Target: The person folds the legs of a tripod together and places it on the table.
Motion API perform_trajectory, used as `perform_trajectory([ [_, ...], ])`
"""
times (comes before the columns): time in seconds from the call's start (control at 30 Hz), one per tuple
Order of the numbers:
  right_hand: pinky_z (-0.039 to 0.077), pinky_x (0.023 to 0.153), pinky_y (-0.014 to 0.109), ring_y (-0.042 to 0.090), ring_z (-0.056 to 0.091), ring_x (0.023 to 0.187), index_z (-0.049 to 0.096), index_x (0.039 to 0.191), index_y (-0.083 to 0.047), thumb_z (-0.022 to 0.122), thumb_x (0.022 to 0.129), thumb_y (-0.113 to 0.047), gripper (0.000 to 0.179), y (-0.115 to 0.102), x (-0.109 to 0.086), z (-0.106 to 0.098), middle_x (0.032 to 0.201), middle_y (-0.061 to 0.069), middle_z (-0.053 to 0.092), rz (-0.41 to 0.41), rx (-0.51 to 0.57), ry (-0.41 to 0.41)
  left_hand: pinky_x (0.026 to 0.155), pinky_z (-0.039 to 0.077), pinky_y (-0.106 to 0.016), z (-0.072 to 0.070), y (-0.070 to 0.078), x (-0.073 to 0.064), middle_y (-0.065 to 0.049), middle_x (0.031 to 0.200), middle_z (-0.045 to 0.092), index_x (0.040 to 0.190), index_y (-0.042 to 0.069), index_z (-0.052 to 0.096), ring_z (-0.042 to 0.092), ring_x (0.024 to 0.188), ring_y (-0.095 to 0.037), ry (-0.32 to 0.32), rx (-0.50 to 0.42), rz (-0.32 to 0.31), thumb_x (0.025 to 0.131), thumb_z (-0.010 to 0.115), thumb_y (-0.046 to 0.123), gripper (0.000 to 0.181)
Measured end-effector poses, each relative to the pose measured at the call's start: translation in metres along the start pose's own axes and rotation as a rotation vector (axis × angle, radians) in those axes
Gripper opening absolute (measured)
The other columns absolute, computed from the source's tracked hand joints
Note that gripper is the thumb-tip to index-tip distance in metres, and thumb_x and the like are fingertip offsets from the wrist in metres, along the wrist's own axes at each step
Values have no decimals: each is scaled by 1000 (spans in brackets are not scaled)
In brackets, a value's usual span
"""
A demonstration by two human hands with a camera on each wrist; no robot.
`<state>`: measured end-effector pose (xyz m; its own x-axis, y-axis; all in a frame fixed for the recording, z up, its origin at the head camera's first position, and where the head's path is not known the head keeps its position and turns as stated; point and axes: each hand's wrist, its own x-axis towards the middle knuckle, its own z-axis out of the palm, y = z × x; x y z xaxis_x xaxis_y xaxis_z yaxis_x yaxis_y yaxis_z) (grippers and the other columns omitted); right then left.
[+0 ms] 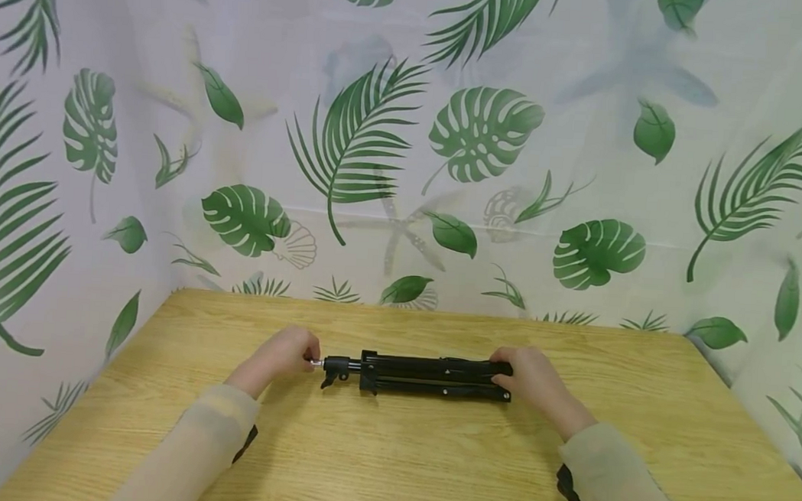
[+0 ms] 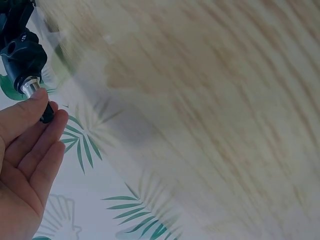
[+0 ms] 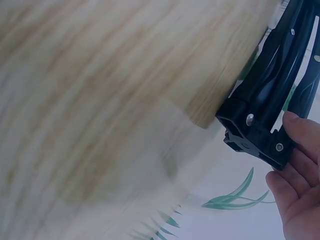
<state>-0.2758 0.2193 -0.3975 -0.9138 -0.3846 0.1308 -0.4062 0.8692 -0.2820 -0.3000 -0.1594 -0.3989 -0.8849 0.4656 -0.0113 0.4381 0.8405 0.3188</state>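
A folded black light stand (image 1: 435, 370) lies lengthwise across the view, its legs closed together. At its left end, my left hand (image 1: 289, 351) pinches the silver metal tip between thumb and fingers; the left wrist view shows the shiny stud (image 2: 31, 86) beside the thumb. My right hand (image 1: 530, 372) grips the opposite end of the legs. In the right wrist view, the thumb presses on the black bracket (image 3: 255, 132) with the other fingers behind it. A small knob (image 1: 329, 380) hangs below the stand's neck. Whether the stand touches the table cannot be told.
The wood-grain table (image 1: 388, 457) extends around the stand on all sides. Behind it and at both sides hangs a white cloth (image 1: 387, 257) printed with green leaves, meeting the table's back edge. Dark straps (image 1: 569, 487) show at the wrists.
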Motion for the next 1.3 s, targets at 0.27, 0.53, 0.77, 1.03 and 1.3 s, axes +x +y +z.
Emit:
perform_trajectory([
  [0.27, 46, 74, 41, 31, 58, 88, 63, 100, 0, 68, 76, -8, 25, -2, -2, 1, 96, 14, 62, 7, 6, -6, 64, 46, -30, 6, -3, -1, 1, 69, 59, 74, 6, 66, 53, 66, -13, -1, 7, -3, 74, 68, 0, 6],
  [0.53, 47, 73, 41, 31, 58, 87, 63, 99, 0, 68, 76, -7, 25, -2, -1, 1, 96, 14, 62, -1, 7, -7, 64, 46, -30, 7, -5, -1, 1, 68, 58, 72, 7, 65, 53, 65, -12, 18, -7, -13, 74, 69, 1, 7],
  [0.77, 47, 72, 41, 30, 59, 85, 63, 98, 0, 69, 76, -8, 24, -2, -1, 3, 94, 13, 63, -14, 1, 8, 64, 45, -31, 8, -3, -5, 1, 68, 57, 72, 7, 65, 51, 65, -12, 8, -12, -47, 75, 68, 1, 7],
  [1.03, 47, 68, 42, 23, 60, 70, 59, 108, 1, 67, 77, -12, 34, -3, -3, 1, 101, 17, 61, 33, 15, 39, 76, 45, -38, 4, 4, -8, -8, 87, 62, 91, 0, 64, 58, 84, -24, 66, -82, -74, 79, 66, 12, 17],
  [1.3, 47, 70, 43, 27, 60, 82, 58, 113, -3, 65, 80, -23, 39, -29, -10, -6, 107, 15, 60, -29, -14, 171, 80, 44, -40, -5, 39, -13, -11, 106, 60, 107, 2, 60, 55, 97, -27, 202, -114, -53, 85, 60, 26, 33],
])
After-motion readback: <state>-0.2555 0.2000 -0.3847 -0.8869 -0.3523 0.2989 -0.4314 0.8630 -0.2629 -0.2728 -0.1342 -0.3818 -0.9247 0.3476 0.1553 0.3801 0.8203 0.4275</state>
